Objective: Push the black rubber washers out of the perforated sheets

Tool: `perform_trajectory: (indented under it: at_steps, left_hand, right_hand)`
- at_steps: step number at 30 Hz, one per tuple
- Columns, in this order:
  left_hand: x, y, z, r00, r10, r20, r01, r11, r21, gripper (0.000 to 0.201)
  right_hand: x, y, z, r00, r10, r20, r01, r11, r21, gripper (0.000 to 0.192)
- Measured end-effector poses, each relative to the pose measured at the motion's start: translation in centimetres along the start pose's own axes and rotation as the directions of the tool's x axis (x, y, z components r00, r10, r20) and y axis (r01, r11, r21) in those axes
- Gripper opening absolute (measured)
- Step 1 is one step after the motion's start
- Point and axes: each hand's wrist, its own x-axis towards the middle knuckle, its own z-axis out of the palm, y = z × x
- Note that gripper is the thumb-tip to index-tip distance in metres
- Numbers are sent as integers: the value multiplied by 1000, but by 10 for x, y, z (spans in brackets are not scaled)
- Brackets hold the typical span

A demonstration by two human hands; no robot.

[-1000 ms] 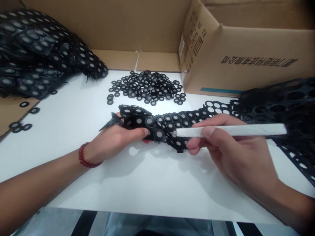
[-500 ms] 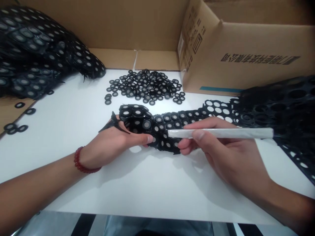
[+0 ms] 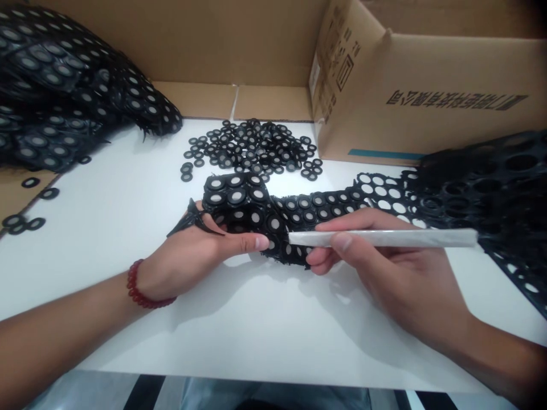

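Note:
A black rubber sheet (image 3: 236,196) set with rows of ring-shaped pieces lies bent across the middle of the table. My left hand (image 3: 205,245) grips its near end, thumb on top, the other fingers mostly hidden beneath. A thin torn black strip lies over the back of this hand. My right hand (image 3: 384,262) is closed around a slim white stick (image 3: 384,238), whose left tip meets the sheet near my left thumb. Fingertips of the right hand also touch the sheet's lower edge. Toward the right, the sheet turns into a punched part with open holes (image 3: 384,193).
Behind the sheet is a pile of loose black rings (image 3: 252,148). A large bundle of uncut sheet (image 3: 72,85) rises at the left, with several stray rings (image 3: 49,193) near it. A cardboard box (image 3: 427,97) stands back right. Dark punched sheet (image 3: 504,171) heaps at the right.
The bent end of the sheet has risen slightly and turned, showing more of its upper rows. The white stick's left tip has shifted a little left and down along the sheet.

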Motion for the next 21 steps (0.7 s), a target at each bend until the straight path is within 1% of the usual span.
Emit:
perform_trajectory:
  at_steps: [3,9,12,14,16,19,21]
  left_hand:
    - [1,3,2,999,-52,-12,51,998,-28,28]
    - [1,4,3,996,-90,3,90,994,-58,26]
    - [1,3,3,996,-89,-1,88,993,-74,25]
    - [1,4,4,998,-70,1,70,994,-85,23]
    - [1,4,5,998,-54,22,56,995,-84,19]
    - [2,4,6,997,-49,54,52,997,-53,17]
    - [3,5,6,998,-36,47,37,999,-22,15]
  right_hand:
    - [-1,0,0,1000,-8,-2,8,1000,10,8]
    - [-3,0,4,998,-59,-35,58,998,-39,7]
    - [-5,-1,7,996,-65,-63,63,997,-39,7]
    - [-6,-2,7,996,-36,-76,34,999,-28,7]
    - [-5,-2,6,999,8,-50,-8,1000,-8,7]
    - [-1,1,4,997,74,33,-75,997,28,9]
    - [1,3,3,991,109,72,-113,992,54,12]
